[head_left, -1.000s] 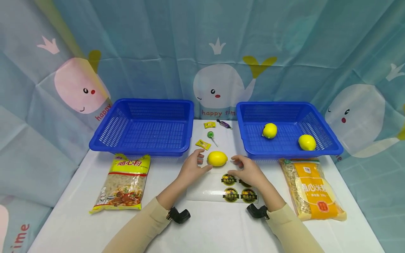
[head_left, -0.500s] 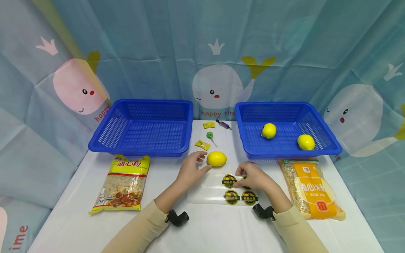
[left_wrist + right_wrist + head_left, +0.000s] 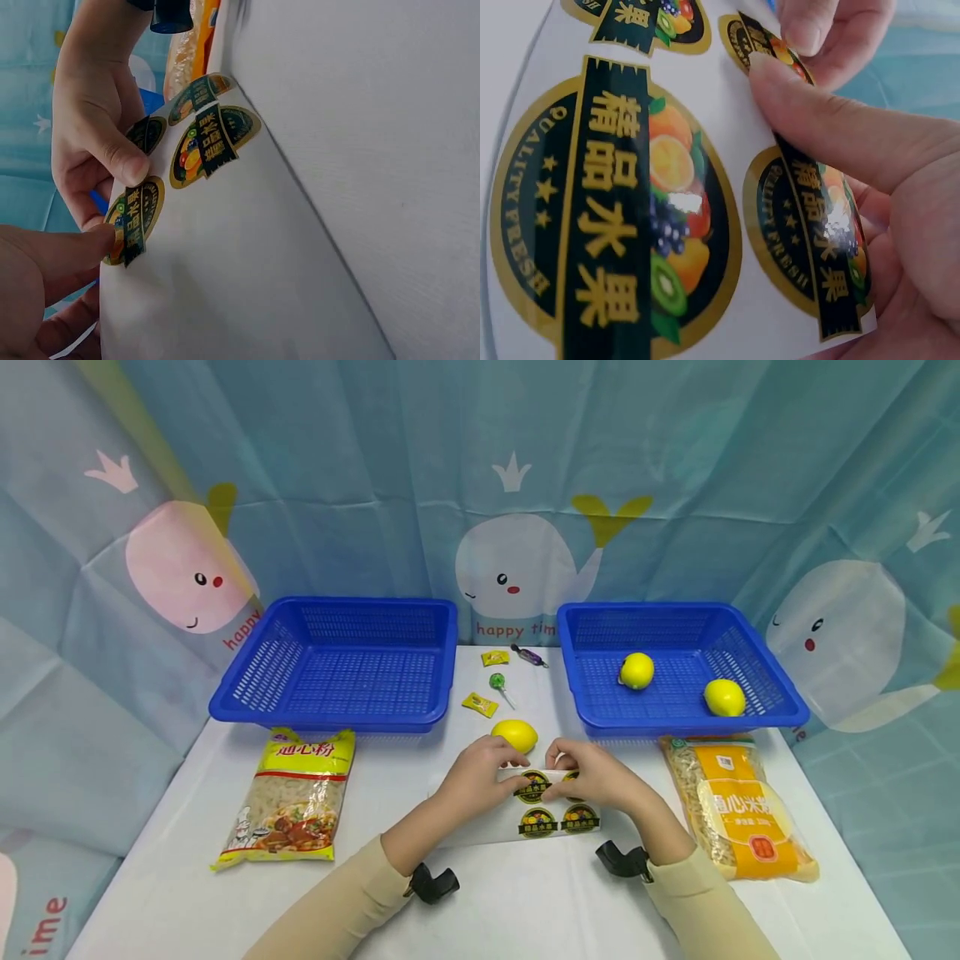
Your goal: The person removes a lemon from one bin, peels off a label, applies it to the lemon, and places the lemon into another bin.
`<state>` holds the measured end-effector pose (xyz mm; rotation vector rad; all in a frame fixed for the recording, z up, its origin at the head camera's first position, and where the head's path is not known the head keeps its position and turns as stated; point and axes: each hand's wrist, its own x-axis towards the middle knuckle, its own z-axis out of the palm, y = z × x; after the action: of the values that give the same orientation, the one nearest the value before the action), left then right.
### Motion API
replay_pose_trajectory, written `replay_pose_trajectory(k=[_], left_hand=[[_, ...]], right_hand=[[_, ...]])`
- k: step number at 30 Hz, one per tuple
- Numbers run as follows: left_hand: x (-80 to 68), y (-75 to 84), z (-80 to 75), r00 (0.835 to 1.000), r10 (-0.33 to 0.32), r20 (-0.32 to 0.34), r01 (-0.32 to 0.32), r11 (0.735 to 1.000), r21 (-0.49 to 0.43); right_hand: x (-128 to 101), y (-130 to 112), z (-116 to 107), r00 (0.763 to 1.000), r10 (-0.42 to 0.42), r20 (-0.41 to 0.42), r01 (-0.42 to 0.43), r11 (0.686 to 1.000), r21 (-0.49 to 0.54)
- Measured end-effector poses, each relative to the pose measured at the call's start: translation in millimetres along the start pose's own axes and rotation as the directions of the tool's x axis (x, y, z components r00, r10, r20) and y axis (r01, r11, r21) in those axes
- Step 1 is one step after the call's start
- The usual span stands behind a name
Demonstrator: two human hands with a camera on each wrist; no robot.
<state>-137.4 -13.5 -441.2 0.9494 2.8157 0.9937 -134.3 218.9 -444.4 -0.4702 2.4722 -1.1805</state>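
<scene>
Right now both my hands are on the sticker sheet (image 3: 517, 814), which lies on the white table (image 3: 187, 893) just in front of me, its far edge lifted off the surface. My left hand (image 3: 480, 772) pinches that raised edge, thumb on top beside one round label (image 3: 133, 217), so the sheet stays taut while the other hand works. My right hand (image 3: 592, 772) pinches the same edge from the other side; its thumb (image 3: 832, 124) presses across a label at the corner, and I judge it is bending the backing there so a sticker rim can lift. Whether a label has come loose yet, I cannot tell. Three more labels sit flat on the near part of the sheet, well clear of my fingers.

Just beyond my hands rests a lemon (image 3: 515, 735), touching neither hand, close enough to reach without shifting the sheet. Left of me lies a pasta bag (image 3: 288, 797), and right of me a second bag (image 3: 738, 810), both flat and out of the working space.

Farther on, between the baskets, a few sweets are scattered: a yellow wrapper (image 3: 480, 703), a green lollipop (image 3: 498, 683), and two more behind. Left basket (image 3: 337, 664) shows nothing inside; right basket (image 3: 678, 664) holds two lemons (image 3: 637, 670), apart from each other.
</scene>
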Motion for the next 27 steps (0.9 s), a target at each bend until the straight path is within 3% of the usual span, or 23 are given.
replay_pose_trajectory(k=[9,18,27], left_hand=[[-0.1,-3.3,2.6,1.000,0.005,-0.003,-0.005,1.000,-0.005],[-1.2,-5.5,2.7,1.000,-0.006,-0.004,0.006,0.999,-0.045],[-2.5,-7.9,1.4,0.999,-0.024,-0.034,0.019,0.990,-0.138]], right_hand=[[2,9,1,0.999,-0.036,0.038,0.030,0.989,0.147],[5,17,5,0.999,-0.049,0.010,0.046,0.980,0.192],[8,28,9,1.000,-0.009,0.014,0.006,0.971,0.239]])
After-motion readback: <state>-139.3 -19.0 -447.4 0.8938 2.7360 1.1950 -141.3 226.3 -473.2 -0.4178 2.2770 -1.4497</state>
